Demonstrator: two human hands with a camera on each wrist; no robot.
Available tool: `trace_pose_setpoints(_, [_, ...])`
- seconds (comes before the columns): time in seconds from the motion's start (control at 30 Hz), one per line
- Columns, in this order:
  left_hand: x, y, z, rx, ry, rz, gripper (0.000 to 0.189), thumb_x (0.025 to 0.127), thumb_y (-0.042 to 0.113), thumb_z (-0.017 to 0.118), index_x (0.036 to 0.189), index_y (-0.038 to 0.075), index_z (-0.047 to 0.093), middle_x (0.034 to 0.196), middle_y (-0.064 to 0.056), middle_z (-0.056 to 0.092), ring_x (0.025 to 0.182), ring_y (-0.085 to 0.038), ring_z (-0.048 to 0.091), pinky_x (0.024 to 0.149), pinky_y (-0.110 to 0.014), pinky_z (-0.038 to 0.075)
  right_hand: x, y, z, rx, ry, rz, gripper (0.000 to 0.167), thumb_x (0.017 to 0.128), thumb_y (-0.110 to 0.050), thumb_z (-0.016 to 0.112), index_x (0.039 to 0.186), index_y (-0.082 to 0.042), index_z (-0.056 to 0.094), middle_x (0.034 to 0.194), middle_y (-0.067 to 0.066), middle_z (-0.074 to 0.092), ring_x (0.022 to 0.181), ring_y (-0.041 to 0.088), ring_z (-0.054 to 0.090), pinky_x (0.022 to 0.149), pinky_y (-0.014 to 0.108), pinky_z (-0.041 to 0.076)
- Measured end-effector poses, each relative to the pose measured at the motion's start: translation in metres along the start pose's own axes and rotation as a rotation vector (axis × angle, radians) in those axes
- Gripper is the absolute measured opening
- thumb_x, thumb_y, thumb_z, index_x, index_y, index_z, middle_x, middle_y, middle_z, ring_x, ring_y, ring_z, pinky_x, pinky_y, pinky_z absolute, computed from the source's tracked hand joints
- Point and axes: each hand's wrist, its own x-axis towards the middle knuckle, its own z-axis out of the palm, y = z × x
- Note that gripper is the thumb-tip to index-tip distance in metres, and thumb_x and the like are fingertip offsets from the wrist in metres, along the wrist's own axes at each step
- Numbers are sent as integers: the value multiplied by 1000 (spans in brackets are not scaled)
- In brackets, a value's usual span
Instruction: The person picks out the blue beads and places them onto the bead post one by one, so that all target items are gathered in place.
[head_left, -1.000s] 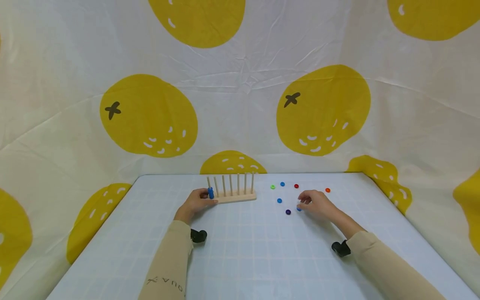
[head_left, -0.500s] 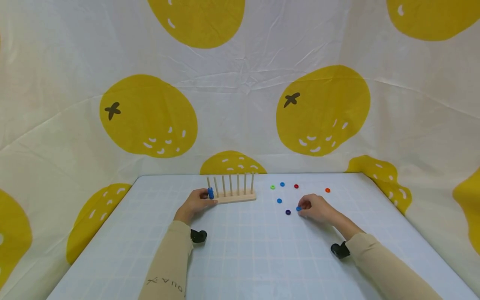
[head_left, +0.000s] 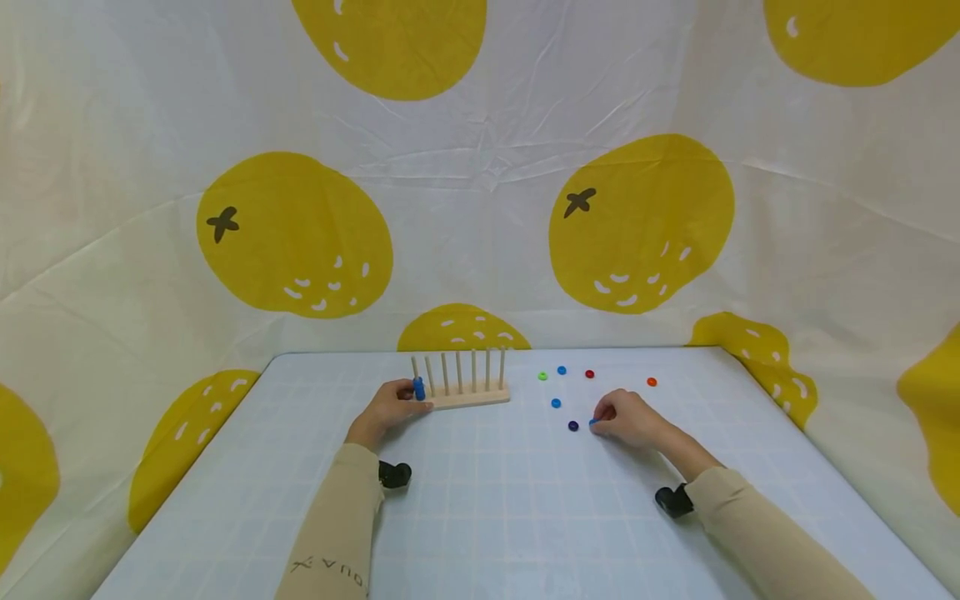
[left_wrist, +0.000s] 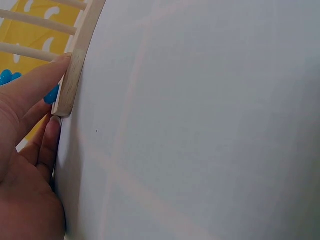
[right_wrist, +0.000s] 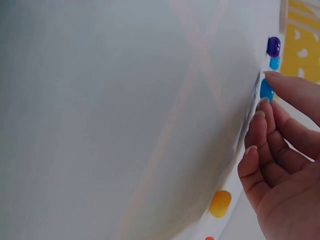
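My left hand (head_left: 392, 404) grips the left end of a wooden peg rack (head_left: 472, 395), thumb along the front of its base (left_wrist: 75, 80) and the other fingers behind and at the end. Several upright pegs stand on the rack. Blue beads (head_left: 419, 389) sit on the leftmost peg, partly behind my fingers in the left wrist view. On the right, my right hand (head_left: 632, 419) pinches a blue ring bead (right_wrist: 266, 90) between thumb and fingers, at or just above the table. A dark purple bead (head_left: 573, 426) lies just left of those fingertips.
Farther back lie a green bead (head_left: 543, 376), two blue beads (head_left: 556, 403), a red bead (head_left: 589, 374) and an orange bead (head_left: 652, 382). The right wrist view also shows a yellow bead (right_wrist: 220, 204) below my hand. A fruit-print curtain (head_left: 480, 250) hangs behind the table.
My right fingers have closed on the blue bead, and that hand has shifted slightly toward me. The left hand keeps its hold on the rack. The head view has tilted slightly.
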Motion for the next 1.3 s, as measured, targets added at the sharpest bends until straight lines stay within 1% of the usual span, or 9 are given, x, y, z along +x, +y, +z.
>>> trace_pose_setpoints(0.13, [-3, 1, -1, -6, -3, 5, 67, 89, 23, 81, 142, -5, 53, 131, -23, 58, 117, -35, 52, 109, -52, 41, 2, -5, 0, 11, 26, -17, 10, 92, -12, 76, 97, -5, 72, 86, 2, 64, 82, 19, 55, 79, 34, 50])
trace_pose_setpoints(0.27, [-3, 1, -1, -9, -2, -3, 67, 89, 24, 81, 143, -4, 53, 132, -23, 58, 119, -35, 52, 109, -52, 40, 4, -13, -3, 26, 82, -65, 11, 93, -12, 75, 98, -3, 72, 87, 2, 66, 82, 19, 56, 77, 32, 50])
trace_pose_setpoints(0.4, [-2, 1, 0, -6, -1, -8, 67, 89, 25, 81, 143, -3, 53, 133, -22, 58, 120, -36, 52, 110, -52, 40, 5, -21, -7, 31, 126, -134, 11, 93, -12, 75, 98, -2, 72, 86, 2, 66, 81, 19, 56, 74, 29, 49])
trace_pose_setpoints(0.5, [-1, 1, 0, -3, -1, -8, 66, 89, 24, 81, 143, -3, 53, 132, -22, 58, 120, -36, 52, 110, -52, 40, 5, -26, -8, 38, 145, -184, 12, 94, -13, 74, 98, -3, 72, 85, 1, 66, 81, 18, 56, 72, 28, 48])
trace_pose_setpoints(0.6, [-1, 1, 0, -4, -2, -6, 66, 89, 24, 81, 143, -3, 54, 132, -22, 58, 119, -35, 52, 110, -51, 40, 6, -32, -8, 53, 162, -213, 11, 94, -14, 74, 99, -3, 72, 86, 1, 67, 81, 18, 56, 70, 27, 48])
trace_pose_setpoints(0.7, [1, -1, 0, -5, -1, -4, 65, 89, 24, 81, 142, -3, 54, 131, -21, 59, 118, -34, 52, 109, -50, 41, 8, -40, -8, 71, 164, -232, 12, 95, -14, 74, 101, -3, 72, 88, 1, 67, 82, 19, 56, 70, 27, 49])
trace_pose_setpoints(0.9, [4, -3, 0, -6, -2, 0, 66, 89, 23, 81, 142, -3, 54, 130, -21, 59, 116, -33, 52, 107, -50, 42, 14, -56, -6, 102, 151, -240, 13, 95, -13, 74, 103, -3, 72, 88, 1, 67, 82, 19, 56, 69, 26, 50])
trace_pose_setpoints(1.07, [3, -2, -1, -12, -3, 3, 67, 88, 23, 81, 143, -4, 53, 131, -22, 59, 118, -34, 52, 108, -50, 42, 18, -70, -2, 108, 143, -275, 11, 95, -13, 73, 102, -3, 72, 86, 0, 67, 80, 18, 56, 69, 27, 49])
trace_pose_setpoints(1.3, [3, -2, 0, -2, -1, -9, 66, 87, 24, 82, 141, -3, 55, 129, -21, 59, 116, -34, 52, 107, -50, 42, 24, -93, 3, 102, 131, -321, 13, 96, -16, 73, 102, -5, 72, 86, -1, 66, 79, 17, 55, 67, 28, 48])
